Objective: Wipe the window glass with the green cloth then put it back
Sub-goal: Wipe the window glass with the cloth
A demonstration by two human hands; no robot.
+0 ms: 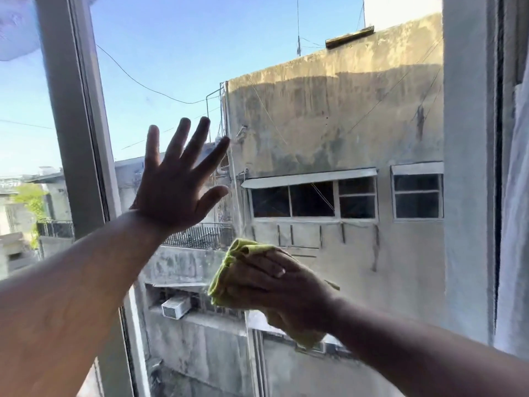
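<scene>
The window glass (329,110) fills the middle of the head view, with buildings and sky behind it. My right hand (283,285) presses the bunched green cloth (229,267) flat against the lower middle of the pane; the cloth sticks out to the left and below my fingers. My left hand (177,181) is raised higher and to the left, palm toward the glass, fingers spread wide, holding nothing. Whether its palm touches the pane cannot be told.
A grey vertical window frame post (77,138) stands at the left of the pane. Another frame edge (469,167) and a white curtain (515,224) bound it on the right. A second pane lies left of the post.
</scene>
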